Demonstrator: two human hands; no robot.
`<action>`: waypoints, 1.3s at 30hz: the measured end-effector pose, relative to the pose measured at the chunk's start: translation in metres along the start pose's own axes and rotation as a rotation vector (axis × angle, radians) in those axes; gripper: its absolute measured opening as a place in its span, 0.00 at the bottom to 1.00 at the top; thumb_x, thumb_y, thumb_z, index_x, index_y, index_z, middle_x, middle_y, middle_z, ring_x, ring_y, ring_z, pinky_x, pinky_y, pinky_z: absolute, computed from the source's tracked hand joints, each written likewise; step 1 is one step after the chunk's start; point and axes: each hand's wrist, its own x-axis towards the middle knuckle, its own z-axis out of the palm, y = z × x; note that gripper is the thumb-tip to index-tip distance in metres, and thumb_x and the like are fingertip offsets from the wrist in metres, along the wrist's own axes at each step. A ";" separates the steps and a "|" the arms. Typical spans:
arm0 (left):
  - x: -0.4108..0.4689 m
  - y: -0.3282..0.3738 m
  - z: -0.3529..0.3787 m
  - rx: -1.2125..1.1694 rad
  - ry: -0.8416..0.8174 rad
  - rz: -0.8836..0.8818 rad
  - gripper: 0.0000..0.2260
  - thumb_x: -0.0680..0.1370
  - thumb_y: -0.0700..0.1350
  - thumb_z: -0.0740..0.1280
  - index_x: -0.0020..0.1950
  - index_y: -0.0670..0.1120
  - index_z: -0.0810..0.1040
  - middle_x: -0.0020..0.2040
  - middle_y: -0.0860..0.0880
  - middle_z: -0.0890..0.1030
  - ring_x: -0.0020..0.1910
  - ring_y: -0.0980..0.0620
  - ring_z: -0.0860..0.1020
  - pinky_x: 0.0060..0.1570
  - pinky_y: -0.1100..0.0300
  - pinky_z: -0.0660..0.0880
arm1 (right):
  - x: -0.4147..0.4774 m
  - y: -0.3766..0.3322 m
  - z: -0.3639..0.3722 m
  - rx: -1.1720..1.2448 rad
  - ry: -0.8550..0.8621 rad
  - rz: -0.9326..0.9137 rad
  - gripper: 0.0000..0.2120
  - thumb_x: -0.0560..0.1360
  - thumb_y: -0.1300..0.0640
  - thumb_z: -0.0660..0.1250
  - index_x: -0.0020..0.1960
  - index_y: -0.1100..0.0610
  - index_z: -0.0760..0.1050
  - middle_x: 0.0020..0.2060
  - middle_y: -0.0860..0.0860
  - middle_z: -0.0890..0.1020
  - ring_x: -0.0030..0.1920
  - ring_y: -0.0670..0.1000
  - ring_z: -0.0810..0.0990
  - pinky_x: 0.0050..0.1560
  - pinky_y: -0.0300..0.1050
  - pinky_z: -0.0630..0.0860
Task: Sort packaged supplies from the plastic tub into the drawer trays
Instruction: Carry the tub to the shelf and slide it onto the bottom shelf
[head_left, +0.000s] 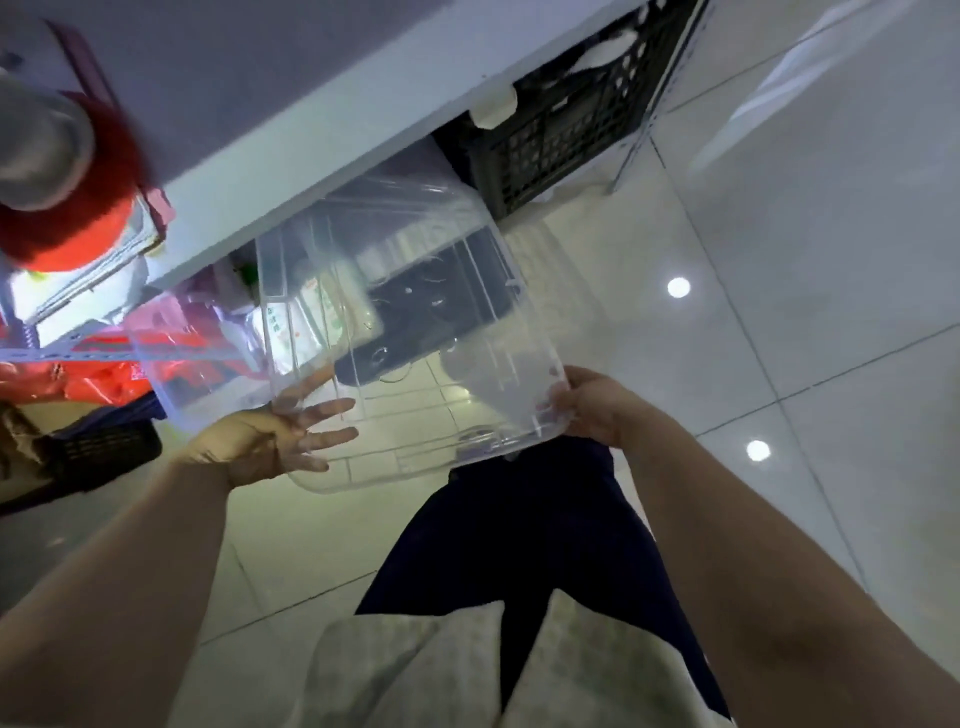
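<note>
I hold a clear plastic tub (415, 291) in the air in front of me, tipped so its base faces me and its mouth points toward the space under a white table (322, 130). My left hand (260, 441) lies flat with spread fingers against the tub's near left side. My right hand (587, 410) grips the tub's near right corner. Through the clear walls I see white packets with green print (301, 317) and a dark tray or box (441, 312) beneath the table. Nothing is visible inside the tub.
A black lattice crate (566, 119) stands under the table at the right. Red and orange bags (98, 379) and a low dark basket (104, 447) lie at the left. A red fuzzy object (78, 208) sits on the table's edge. Glossy floor tiles (779, 260) stretch to the right.
</note>
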 end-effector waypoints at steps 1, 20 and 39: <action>-0.008 -0.001 0.004 -0.024 0.029 -0.005 0.37 0.70 0.25 0.48 0.67 0.57 0.74 0.65 0.46 0.77 0.62 0.35 0.76 0.37 0.47 0.82 | -0.008 -0.002 0.001 -0.073 0.004 0.010 0.14 0.75 0.72 0.60 0.48 0.55 0.75 0.46 0.60 0.80 0.44 0.57 0.79 0.42 0.51 0.80; -0.030 -0.120 -0.006 -0.124 0.742 0.163 0.30 0.77 0.34 0.66 0.72 0.58 0.62 0.55 0.45 0.78 0.52 0.44 0.77 0.40 0.46 0.77 | -0.016 -0.022 0.075 -0.402 0.127 -0.151 0.24 0.75 0.67 0.66 0.64 0.45 0.70 0.49 0.46 0.73 0.47 0.51 0.76 0.52 0.56 0.78; -0.074 -0.068 -0.169 0.105 0.754 0.189 0.37 0.76 0.35 0.64 0.74 0.64 0.52 0.66 0.46 0.70 0.57 0.42 0.74 0.38 0.40 0.80 | 0.037 0.003 0.254 -0.461 0.327 -0.191 0.31 0.77 0.69 0.57 0.71 0.40 0.64 0.62 0.49 0.73 0.48 0.48 0.77 0.45 0.53 0.75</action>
